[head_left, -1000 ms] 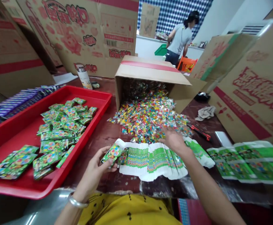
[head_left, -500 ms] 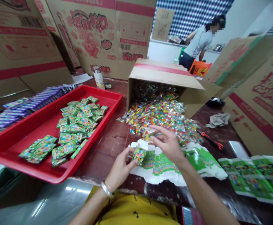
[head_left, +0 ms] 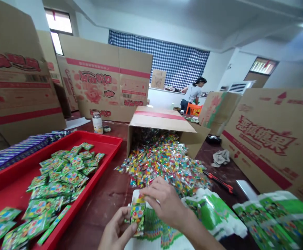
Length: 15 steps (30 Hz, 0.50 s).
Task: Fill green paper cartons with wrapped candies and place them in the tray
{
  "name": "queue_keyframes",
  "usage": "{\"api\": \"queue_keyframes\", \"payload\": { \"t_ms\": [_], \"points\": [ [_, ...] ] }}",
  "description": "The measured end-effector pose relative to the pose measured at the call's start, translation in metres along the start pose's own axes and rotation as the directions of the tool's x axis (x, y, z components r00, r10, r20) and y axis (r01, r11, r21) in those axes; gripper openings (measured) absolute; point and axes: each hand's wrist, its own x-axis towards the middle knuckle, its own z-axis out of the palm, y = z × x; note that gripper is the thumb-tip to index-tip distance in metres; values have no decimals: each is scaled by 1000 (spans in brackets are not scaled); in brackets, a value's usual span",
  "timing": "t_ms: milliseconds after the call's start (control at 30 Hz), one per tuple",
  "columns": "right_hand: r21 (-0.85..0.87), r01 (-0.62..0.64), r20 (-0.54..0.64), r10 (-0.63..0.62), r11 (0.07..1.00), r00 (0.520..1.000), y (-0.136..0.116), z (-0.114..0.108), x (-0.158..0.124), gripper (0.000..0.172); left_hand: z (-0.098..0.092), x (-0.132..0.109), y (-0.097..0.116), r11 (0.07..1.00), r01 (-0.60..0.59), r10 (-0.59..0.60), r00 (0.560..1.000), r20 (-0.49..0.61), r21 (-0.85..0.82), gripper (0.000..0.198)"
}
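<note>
My left hand (head_left: 116, 232) pinches a small green printed packet (head_left: 138, 214) upright at the bottom centre. My right hand (head_left: 164, 203) is closed over the packet's top, fingertips pinching a small wrapped candy (head_left: 141, 199) at its mouth. Under both hands lies a fanned stack of flat green-and-white packets (head_left: 162, 232). Just beyond is a heap of colourful wrapped candies (head_left: 164, 163) spilling from a tipped cardboard box (head_left: 162, 121). A red tray (head_left: 23, 173) at the left holds several filled green packets (head_left: 63, 173).
Large printed cartons (head_left: 268, 139) wall in the dark table on the left, back and right. Purple packets (head_left: 18, 149) lie behind the tray. A white bottle (head_left: 97, 123), a grey rag (head_left: 220, 158), a red cutter (head_left: 219, 182) and more green packets (head_left: 279, 215) lie around. A person (head_left: 193, 93) stands far back.
The camera tilted up, showing the ceiling and windows. My right hand came back from the candy heap with a candy and met the packet in my left hand.
</note>
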Motion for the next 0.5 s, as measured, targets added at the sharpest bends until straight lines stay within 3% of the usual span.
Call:
{"api": "queue_keyframes", "payload": {
  "t_ms": [100,200,300,400,500],
  "points": [
    [-19,20,5,-20,1000,1000,1,0,0,18,2,-5,6,997,-10,10,1000,0,71,31],
    [92,44,0,-44,995,999,1,2,-2,13,9,-11,10,994,-28,31,999,-22,106,29],
    [276,-37,84,14,960,996,2,4,-6,16,14,-16,12,992,-56,66,994,-88,113,47],
    [543,-276,152,231,793,961,5,15,-13,17,16,-20,14,994,-59,68,992,-106,89,62],
    [724,-361,144,383,588,913,6,36,-25,30,14,-21,16,997,-37,42,996,-78,72,58]
  ]
}}
